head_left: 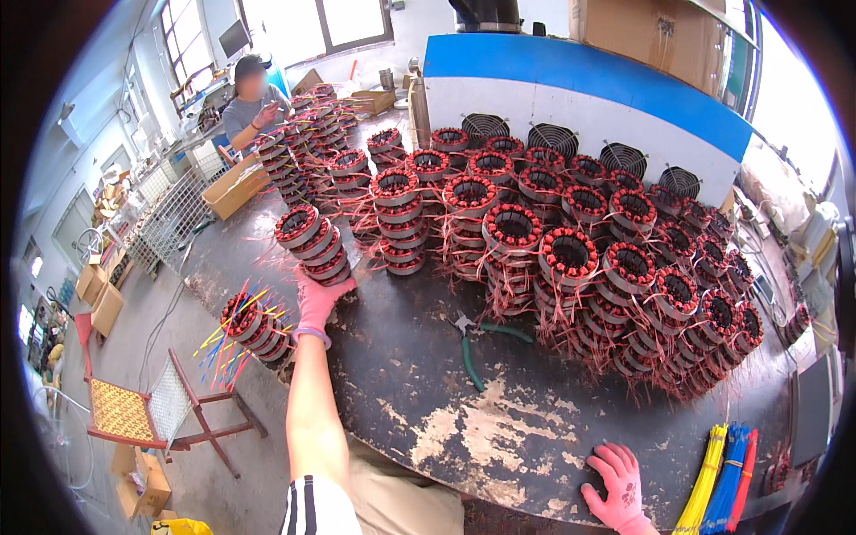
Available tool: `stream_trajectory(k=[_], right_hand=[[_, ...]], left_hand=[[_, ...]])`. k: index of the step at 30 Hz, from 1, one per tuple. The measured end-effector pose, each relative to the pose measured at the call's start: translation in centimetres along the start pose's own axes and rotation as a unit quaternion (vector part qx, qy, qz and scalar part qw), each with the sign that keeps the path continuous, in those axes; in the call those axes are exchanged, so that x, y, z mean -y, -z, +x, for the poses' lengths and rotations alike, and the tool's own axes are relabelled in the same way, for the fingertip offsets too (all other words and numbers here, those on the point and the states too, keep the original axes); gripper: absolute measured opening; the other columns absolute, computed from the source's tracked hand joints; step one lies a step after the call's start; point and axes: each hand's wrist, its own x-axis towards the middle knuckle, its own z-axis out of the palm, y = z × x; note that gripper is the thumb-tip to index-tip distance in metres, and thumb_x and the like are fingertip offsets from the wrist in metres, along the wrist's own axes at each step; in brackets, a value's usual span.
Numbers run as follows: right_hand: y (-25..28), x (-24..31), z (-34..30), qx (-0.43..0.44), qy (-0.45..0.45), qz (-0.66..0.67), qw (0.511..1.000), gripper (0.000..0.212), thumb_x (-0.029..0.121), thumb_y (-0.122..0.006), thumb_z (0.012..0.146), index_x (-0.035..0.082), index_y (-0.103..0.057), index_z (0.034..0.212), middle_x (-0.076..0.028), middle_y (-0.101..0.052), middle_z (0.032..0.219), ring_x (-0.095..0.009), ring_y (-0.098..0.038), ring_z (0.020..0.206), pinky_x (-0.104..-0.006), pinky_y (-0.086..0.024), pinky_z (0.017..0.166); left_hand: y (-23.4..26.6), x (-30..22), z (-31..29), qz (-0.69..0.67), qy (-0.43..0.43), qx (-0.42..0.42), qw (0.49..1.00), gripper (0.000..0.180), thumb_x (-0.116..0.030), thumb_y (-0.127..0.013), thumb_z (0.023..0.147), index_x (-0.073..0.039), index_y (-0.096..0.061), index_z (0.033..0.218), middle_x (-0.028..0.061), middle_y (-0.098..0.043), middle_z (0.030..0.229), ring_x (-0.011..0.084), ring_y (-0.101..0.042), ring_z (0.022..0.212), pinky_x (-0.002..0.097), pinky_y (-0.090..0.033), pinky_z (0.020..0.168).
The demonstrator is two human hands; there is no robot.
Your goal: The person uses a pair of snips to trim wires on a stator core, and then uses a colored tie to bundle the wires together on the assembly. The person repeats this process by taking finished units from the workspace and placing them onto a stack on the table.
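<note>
My left hand (321, 301), in a pink glove, reaches forward and grips the bottom of a short leaning stack of motor stators (314, 242) with red windings; some of its fingers are hidden by the stack. Beside that wrist, a smaller stator stack (254, 325) bristles with yellow, blue and red sleeved wires at the table's left edge. Near the front edge rests my right hand (615, 483), also pink-gloved, holding nothing, with thumb and fingers apart. Between the hands and the large group of stator stacks (571, 254) lie green-handled cutters (473, 348).
Bundles of yellow (704, 481), blue (727, 481) and red (744, 477) sleeving lie at the right front. A blue-and-white housing with fans (588, 98) stands behind the stacks. Another person (254, 107) works at the far left. A chair (134, 410) stands left of the worn black table (392, 339).
</note>
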Motion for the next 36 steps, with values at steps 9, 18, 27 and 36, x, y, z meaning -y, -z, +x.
stream_trajectory(k=[9, 18, 27, 36], right_hand=[[0.2, 0.1, 0.0, -0.014, 0.018, -0.001, 1.0, 0.051, 0.027, -0.074, 0.078, 0.007, -0.064, 0.123, -0.014, -0.059, 0.134, -0.038, -0.05, 0.132, -0.0544, -0.036, 0.114], [0.3, 0.1, -0.3, -0.02, 0.018, 0.005, 1.0, 0.049, 0.028, -0.072, 0.082, 0.006, -0.064, 0.124, -0.015, -0.059, 0.136, -0.037, -0.049, 0.133, -0.0542, -0.034, 0.115], [0.5, 0.2, -0.5, -0.026, 0.026, 0.008, 0.999, 0.048, 0.029, -0.071, 0.084, 0.005, -0.063, 0.125, -0.016, -0.059, 0.136, -0.037, -0.049, 0.134, -0.0539, -0.034, 0.116], [0.4, 0.4, -0.1, -0.028, 0.031, 0.005, 0.999, 0.048, 0.028, -0.071, 0.084, 0.005, -0.063, 0.126, -0.015, -0.059, 0.137, -0.037, -0.05, 0.134, -0.0533, -0.033, 0.117]], left_hand=[[0.2, -3.0, -3.7, 0.024, 0.026, 0.031, 0.999, 0.128, -0.031, -0.102, 0.047, 0.001, -0.028, 0.146, 0.021, -0.054, 0.141, 0.033, -0.055, 0.13, 0.0426, -0.045, 0.109], [-2.2, -6.8, -12.5, 0.003, 0.018, 0.069, 0.997, 0.126, -0.034, -0.102, 0.05, 0.003, -0.029, 0.147, 0.0207, -0.054, 0.141, 0.0328, -0.055, 0.131, 0.041, -0.045, 0.11], [-6.1, -13.0, -18.0, -0.011, 0.012, 0.111, 0.994, 0.12, -0.028, -0.102, 0.05, 0.006, -0.036, 0.145, 0.022, -0.058, 0.138, 0.0322, -0.058, 0.127, 0.0396, -0.047, 0.108], [-7.2, -12.6, -17.9, -0.046, -0.02, 0.116, 0.992, 0.118, -0.028, -0.1, 0.051, 0.005, -0.037, 0.145, 0.0227, -0.058, 0.137, 0.0352, -0.059, 0.125, 0.041, -0.047, 0.108]])
